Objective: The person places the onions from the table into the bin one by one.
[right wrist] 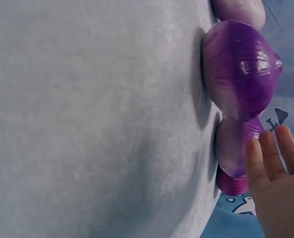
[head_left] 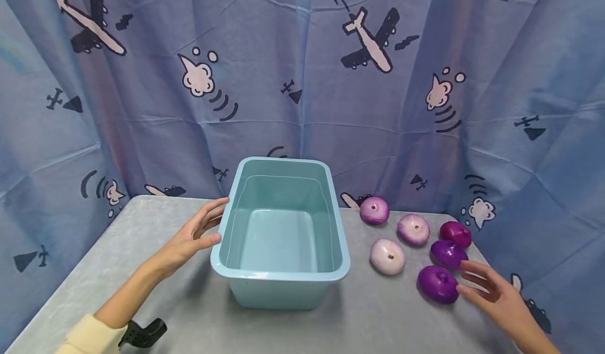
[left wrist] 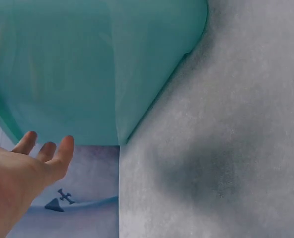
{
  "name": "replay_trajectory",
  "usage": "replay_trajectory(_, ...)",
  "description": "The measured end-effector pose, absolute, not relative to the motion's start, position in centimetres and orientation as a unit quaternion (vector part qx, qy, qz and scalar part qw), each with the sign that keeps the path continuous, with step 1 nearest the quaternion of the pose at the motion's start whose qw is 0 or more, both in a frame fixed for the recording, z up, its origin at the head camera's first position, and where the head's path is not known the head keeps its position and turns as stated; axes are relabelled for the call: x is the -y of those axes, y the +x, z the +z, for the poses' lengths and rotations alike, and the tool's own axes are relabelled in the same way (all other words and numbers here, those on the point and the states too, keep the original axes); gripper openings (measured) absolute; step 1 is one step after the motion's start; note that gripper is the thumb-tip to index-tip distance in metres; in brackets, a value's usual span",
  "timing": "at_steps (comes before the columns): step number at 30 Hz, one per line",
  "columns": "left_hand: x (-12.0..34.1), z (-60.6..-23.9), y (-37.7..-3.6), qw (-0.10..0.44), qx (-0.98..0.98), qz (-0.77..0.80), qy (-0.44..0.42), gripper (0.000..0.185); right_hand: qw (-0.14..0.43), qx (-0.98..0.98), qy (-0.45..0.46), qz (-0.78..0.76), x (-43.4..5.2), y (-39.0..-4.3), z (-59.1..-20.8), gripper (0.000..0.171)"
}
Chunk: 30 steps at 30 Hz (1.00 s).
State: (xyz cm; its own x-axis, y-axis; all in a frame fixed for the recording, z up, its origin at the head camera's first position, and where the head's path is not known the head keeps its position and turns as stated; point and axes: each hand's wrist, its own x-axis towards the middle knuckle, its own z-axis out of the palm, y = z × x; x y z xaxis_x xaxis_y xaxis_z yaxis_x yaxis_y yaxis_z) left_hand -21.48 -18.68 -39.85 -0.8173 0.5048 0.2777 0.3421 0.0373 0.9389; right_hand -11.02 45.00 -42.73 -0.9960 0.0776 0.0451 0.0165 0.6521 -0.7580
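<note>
A light blue-green plastic tub (head_left: 281, 277) stands on the table with nothing inside. My left hand (head_left: 191, 233) is at its left rim, fingers loosely bent and thumb apart; whether the fingertips touch the rim I cannot tell. The left wrist view shows that hand (left wrist: 25, 173) beside the tub wall (left wrist: 62, 74). To the right, my right hand (head_left: 496, 296) is beside the nearest dark purple onion (head_left: 437, 284), its fingers spread and holding nothing. In the right wrist view, the fingers (right wrist: 273, 153) are near the purple onions (right wrist: 241, 69); contact is unclear.
Another dark purple onion (head_left: 449, 254) and a magenta one (head_left: 456, 233) lie behind the nearest. Three paler onions, at the front (head_left: 387, 257), middle (head_left: 413, 230) and back (head_left: 374, 210), lie nearer the tub. A blue patterned curtain (head_left: 302, 81) hangs behind the grey table (head_left: 189, 322).
</note>
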Motion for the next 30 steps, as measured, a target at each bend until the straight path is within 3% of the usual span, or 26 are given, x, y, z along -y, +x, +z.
replay_trajectory(8, 18.9, -39.8, -21.5, 0.062, -0.719, 0.624, 0.299, 0.068, 0.005, 0.912, -0.031, 0.408, -44.3, -11.7, -43.5, 0.08)
replay_trajectory(22, 18.6, -39.7, -22.1, 0.076, -0.716, 0.622, 0.306, 0.07, -0.032, 0.915, -0.023, 0.401, -43.8, -12.6, -44.4, 0.084)
replay_trajectory(30, 18.7, -39.4, -22.3, 0.073, -0.723, 0.615, 0.307, 0.07, -0.016, 0.926, -0.003, 0.376, -43.4, -12.9, -44.9, 0.083)
